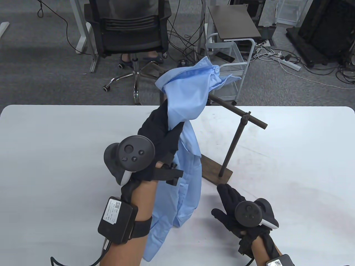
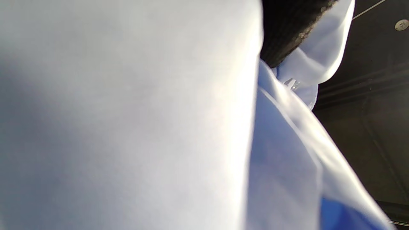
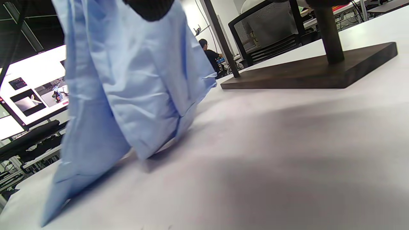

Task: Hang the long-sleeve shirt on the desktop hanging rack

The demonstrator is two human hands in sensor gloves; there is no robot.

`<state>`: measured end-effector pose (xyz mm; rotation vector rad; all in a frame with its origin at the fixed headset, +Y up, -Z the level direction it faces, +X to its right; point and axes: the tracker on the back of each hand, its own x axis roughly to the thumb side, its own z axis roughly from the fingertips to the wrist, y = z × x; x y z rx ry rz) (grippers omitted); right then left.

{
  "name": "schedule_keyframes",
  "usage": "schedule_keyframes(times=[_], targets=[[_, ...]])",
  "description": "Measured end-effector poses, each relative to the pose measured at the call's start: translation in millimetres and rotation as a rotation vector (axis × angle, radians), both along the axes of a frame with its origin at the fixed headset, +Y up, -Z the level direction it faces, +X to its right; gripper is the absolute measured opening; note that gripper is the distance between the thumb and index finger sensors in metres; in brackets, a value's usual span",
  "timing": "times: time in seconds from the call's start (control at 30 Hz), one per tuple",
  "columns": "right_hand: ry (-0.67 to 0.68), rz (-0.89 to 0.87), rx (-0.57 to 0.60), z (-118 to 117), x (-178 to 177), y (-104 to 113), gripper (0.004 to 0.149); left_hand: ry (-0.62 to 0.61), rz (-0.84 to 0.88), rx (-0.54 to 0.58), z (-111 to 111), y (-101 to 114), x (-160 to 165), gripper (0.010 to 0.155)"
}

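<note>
A light blue long-sleeve shirt (image 1: 185, 99) is bunched over the left end of the dark rack's horizontal bar (image 1: 238, 112). Its lower part hangs down to the table (image 1: 177, 205). My left hand (image 1: 163, 135) is raised and grips the shirt just below the bar. The left wrist view is filled with shirt fabric (image 2: 127, 115). My right hand (image 1: 230, 205) is open and empty, low over the table in front of the rack's wooden base (image 1: 216, 171). The right wrist view shows the hanging shirt (image 3: 127, 80) and the base (image 3: 313, 70).
The rack's right upright post (image 1: 233, 144) rises from the base. The white table (image 1: 291, 166) stretches wide on both sides. Beyond its far edge stand an office chair (image 1: 130, 33) and a small metal cart (image 1: 235, 41).
</note>
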<state>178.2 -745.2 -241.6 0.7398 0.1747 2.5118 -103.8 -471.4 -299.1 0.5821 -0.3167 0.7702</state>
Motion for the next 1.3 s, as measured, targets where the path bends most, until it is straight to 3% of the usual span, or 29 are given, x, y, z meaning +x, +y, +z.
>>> schedule_keyframes(times=[0.33,0.53,0.83,0.97,1.17,1.3], targets=[[-0.018,-0.033,-0.006,-3,7,1,0.084,0.076,-0.023,0.055,-36,14,29,0.057],[-0.024,-0.04,-0.027,-5,11,-1,0.084,0.091,-0.027,0.035,-61,15,38,0.059],[-0.027,-0.036,-0.05,-7,11,-2,0.084,0.119,-0.037,-0.011,-92,4,53,0.063],[-0.018,-0.029,-0.059,-7,10,-2,0.084,0.131,-0.053,-0.033,-103,-6,60,0.073],[-0.009,-0.024,-0.063,-8,8,-2,0.084,0.139,-0.067,-0.04,-111,-12,67,0.086],[-0.004,-0.017,-0.068,-8,7,-2,0.084,0.119,-0.081,-0.067,-114,-17,71,0.087]])
